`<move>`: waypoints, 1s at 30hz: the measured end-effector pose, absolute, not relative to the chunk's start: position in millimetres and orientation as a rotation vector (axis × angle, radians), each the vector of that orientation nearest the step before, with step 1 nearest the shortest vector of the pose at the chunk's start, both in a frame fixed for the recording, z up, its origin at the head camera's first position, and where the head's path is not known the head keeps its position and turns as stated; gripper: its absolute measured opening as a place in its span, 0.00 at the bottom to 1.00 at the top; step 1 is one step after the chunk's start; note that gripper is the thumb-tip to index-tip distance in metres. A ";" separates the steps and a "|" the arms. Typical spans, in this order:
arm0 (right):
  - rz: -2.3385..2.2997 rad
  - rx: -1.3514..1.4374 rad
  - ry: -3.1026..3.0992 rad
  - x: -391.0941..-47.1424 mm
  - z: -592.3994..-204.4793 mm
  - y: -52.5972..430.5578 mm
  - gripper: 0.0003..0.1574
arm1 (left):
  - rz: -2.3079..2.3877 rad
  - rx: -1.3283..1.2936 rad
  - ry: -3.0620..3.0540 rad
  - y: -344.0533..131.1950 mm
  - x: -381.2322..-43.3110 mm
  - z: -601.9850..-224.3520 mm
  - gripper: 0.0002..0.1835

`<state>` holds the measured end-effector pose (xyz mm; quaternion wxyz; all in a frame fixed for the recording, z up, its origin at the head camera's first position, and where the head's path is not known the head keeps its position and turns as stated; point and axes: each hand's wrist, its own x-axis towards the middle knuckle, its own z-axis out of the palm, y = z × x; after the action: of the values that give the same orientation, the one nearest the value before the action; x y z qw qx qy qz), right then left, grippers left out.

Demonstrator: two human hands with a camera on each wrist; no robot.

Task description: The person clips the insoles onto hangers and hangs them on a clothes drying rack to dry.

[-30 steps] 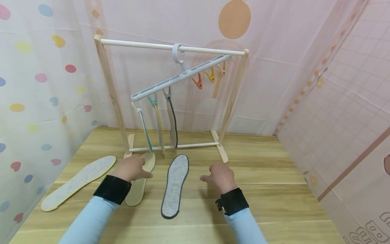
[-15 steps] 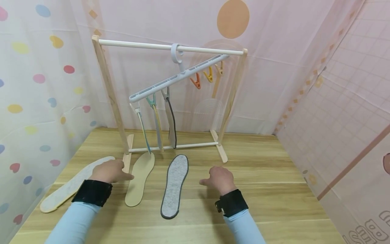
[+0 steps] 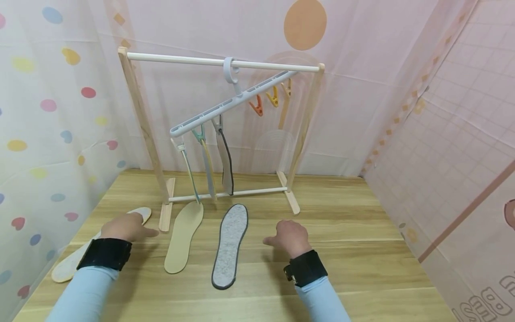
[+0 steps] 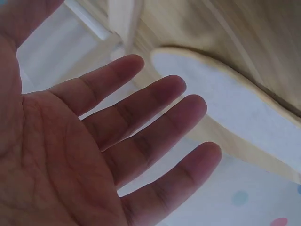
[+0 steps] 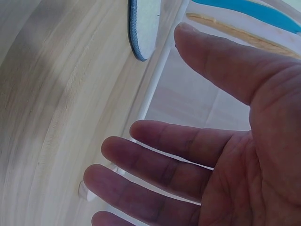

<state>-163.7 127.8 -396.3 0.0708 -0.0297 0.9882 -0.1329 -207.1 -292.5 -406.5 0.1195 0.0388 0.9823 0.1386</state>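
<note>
My left hand (image 3: 125, 227) hovers over a pale insole with yellow edging (image 3: 68, 267) at the table's left, hiding its middle. In the left wrist view the fingers are spread and hold nothing, with the pale insole (image 4: 235, 94) beyond them. A beige insole (image 3: 183, 239) lies just right of that hand. Further right is a grey insole with dark edging (image 3: 230, 246). My right hand (image 3: 290, 237) is held over the table to the right of the grey insole. Its fingers (image 5: 155, 160) are loosely extended in the right wrist view, with nothing between them.
A wooden rack with a white top bar (image 3: 177, 58) stands at the back. On it hangs a tilted light-blue clip hanger (image 3: 217, 110). Its left clips hold three insoles, one being dark-edged (image 3: 225, 161); orange (image 3: 256, 106) and yellow clips (image 3: 273, 97) hang at right. Patterned curtains surround the table.
My left hand has moved left, from over the beige insole to over the pale yellow-edged one. The right hand has stayed nearly in place.
</note>
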 end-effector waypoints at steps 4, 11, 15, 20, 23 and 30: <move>-0.410 -0.087 2.961 -163.2 -395.9 127.3 0.29 | 0.405 0.031 2.812 -303.4 -211.5 -407.0 0.41; -0.420 -0.091 2.957 -162.5 -395.4 125.7 0.30 | 0.413 -0.038 2.787 -317.4 -214.5 -410.6 0.42; -0.435 -0.093 2.960 -161.8 -395.1 124.9 0.31 | 0.410 -0.063 2.813 -326.2 -215.8 -414.0 0.40; -0.402 -0.088 2.962 -162.0 -393.6 124.3 0.31 | 0.393 -0.082 2.824 -340.6 -220.3 -421.5 0.41; -0.392 -0.078 2.955 -163.4 -395.0 124.4 0.31 | 0.370 -0.075 2.808 -349.7 -223.7 -424.8 0.42; -0.403 -0.063 2.962 -165.5 -400.3 125.2 0.30 | 0.361 -0.105 2.772 -362.9 -229.9 -430.3 0.43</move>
<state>-165.5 125.2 -400.3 0.0758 -0.0210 0.9878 -0.1346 -229.9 -362.9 -430.3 0.1714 -0.0369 0.9763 0.1272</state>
